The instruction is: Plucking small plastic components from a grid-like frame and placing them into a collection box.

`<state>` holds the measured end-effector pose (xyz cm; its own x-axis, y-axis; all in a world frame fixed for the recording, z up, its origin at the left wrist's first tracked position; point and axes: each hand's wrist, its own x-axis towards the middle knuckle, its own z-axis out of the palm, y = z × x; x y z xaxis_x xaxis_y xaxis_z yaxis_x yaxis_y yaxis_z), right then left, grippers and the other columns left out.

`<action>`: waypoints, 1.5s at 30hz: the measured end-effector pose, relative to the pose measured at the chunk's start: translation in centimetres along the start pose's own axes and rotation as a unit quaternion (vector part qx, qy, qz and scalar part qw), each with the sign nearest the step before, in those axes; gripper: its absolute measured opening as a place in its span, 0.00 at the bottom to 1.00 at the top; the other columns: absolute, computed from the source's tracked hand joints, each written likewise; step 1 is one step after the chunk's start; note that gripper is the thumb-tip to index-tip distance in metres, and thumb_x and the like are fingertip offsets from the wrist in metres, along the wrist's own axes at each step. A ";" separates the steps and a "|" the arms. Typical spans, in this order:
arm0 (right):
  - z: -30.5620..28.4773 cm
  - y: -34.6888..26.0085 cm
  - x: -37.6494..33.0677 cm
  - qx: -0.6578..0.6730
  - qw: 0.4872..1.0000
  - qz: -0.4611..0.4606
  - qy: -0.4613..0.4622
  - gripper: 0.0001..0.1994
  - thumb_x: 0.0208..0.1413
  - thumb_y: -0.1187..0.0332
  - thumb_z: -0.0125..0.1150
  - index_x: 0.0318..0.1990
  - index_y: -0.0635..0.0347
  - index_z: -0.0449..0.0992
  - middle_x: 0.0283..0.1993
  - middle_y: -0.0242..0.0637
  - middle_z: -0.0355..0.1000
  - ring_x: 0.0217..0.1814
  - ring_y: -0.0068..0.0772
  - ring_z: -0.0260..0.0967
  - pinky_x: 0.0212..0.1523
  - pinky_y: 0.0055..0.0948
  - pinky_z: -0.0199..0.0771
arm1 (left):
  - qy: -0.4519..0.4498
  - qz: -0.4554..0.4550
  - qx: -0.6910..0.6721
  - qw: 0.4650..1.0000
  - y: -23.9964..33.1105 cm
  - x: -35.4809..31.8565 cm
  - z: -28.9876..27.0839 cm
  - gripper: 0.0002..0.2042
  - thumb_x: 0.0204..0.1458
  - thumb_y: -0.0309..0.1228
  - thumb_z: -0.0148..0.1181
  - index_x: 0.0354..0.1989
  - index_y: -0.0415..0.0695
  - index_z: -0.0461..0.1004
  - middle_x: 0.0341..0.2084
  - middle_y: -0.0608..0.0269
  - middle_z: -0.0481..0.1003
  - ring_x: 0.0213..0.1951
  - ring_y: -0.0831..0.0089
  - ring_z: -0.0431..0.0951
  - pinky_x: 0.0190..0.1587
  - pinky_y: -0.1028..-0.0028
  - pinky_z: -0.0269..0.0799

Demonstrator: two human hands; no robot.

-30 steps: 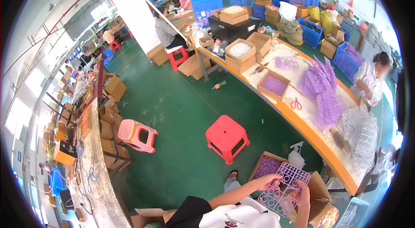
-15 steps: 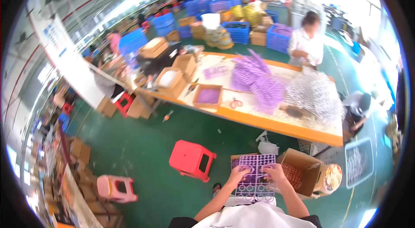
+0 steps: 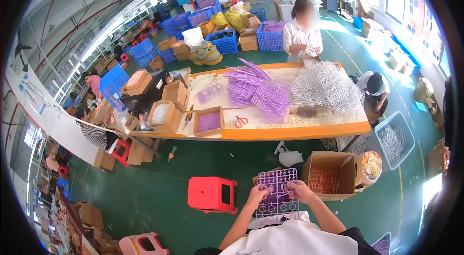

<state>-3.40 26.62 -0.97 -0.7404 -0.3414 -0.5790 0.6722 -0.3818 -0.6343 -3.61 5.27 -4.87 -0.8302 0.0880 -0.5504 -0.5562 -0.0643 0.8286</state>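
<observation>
A purple plastic grid frame (image 3: pixel 276 192) with round and square openings is held flat in front of me, above my lap. My left hand (image 3: pixel 257 195) grips its left edge. My right hand (image 3: pixel 301 190) grips its right edge, with fingers curled over the frame. Under the frame sits a cardboard box (image 3: pixel 263 177) mostly hidden by it.
A red stool (image 3: pixel 212 194) stands to my left, an open cardboard box (image 3: pixel 330 175) of orange parts to my right. Ahead is a long orange-edged table (image 3: pixel 290 133) with purple and white grids, boxes, red scissors (image 3: pixel 240 121). A person (image 3: pixel 302 28) stands behind it; another crouches at right (image 3: pixel 374 86).
The view has swung so the long table now lies straight ahead. Both hands still hold the purple frame, now centred low in the picture.
</observation>
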 end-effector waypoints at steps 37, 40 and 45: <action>0.7 1.9 0.2 0.051 0.998 -0.039 -0.006 0.06 0.51 0.68 0.55 0.35 0.56 0.75 0.33 0.27 0.70 0.31 0.17 0.65 0.26 0.19 0.63 | -0.077 -0.056 -0.250 0.963 -0.4 -1.1 -1.6 0.09 0.48 0.21 0.53 0.39 0.37 0.71 0.33 0.58 0.75 0.35 0.67 0.76 0.36 0.71 0.76; 0.6 1.8 -0.5 0.067 0.996 -0.058 0.012 0.05 0.49 0.67 0.57 0.31 0.56 0.75 0.27 0.26 0.68 0.24 0.17 0.62 0.20 0.18 0.58 | -0.096 -0.062 -0.226 0.967 0.2 -1.0 -1.0 0.12 0.47 0.23 0.54 0.41 0.39 0.72 0.36 0.60 0.75 0.39 0.70 0.75 0.39 0.73 0.74; 0.2 1.6 -1.5 0.096 0.993 -0.056 0.049 0.04 0.49 0.67 0.55 0.28 0.56 0.72 0.25 0.25 0.64 0.22 0.17 0.57 0.19 0.18 0.53 | -0.128 -0.077 -0.272 0.951 -0.1 0.1 -0.1 0.13 0.48 0.25 0.52 0.43 0.35 0.69 0.40 0.55 0.74 0.41 0.69 0.75 0.44 0.72 0.74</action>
<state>-1.21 26.40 -0.97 -0.7997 -0.2061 -0.5639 0.5659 -0.5726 -0.5932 -3.60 5.17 -5.03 -0.7395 0.3731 -0.5603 -0.6657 -0.5288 0.5265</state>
